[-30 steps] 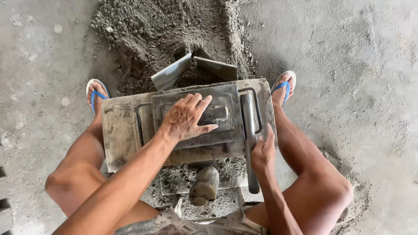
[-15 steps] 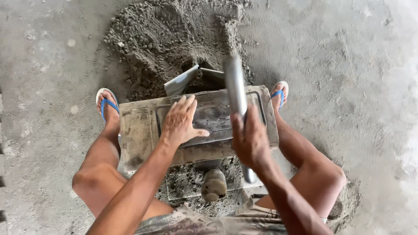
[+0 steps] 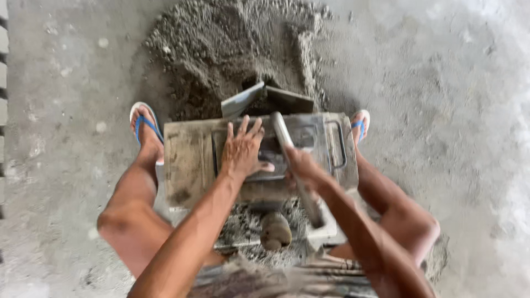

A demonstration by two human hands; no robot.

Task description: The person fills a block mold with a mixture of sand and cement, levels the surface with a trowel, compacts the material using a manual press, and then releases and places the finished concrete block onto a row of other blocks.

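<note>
Pressing and Tamping at the Block Mould

Down on the concrete floor point(image 3: 66, 221), a blue sandal point(image 3: 144, 124) is planted at the left of the metal mould point(image 3: 187, 160), which is set between the feet before a heap of sandy mix point(image 3: 221, 49). The left hand point(image 3: 242, 152) is laid flat, fingers spread, on the mould's top plate point(image 3: 309, 135), gripping nothing. The right hand point(image 3: 301, 165) is closed around a metal bar point(image 3: 284, 138) angled over the plate. For a good result, the plate is best held level under steady pressure while the bar is brought down squarely, clear of the spread fingers.

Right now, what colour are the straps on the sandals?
Blue straps on the sandals, clearest in the head view.
</note>
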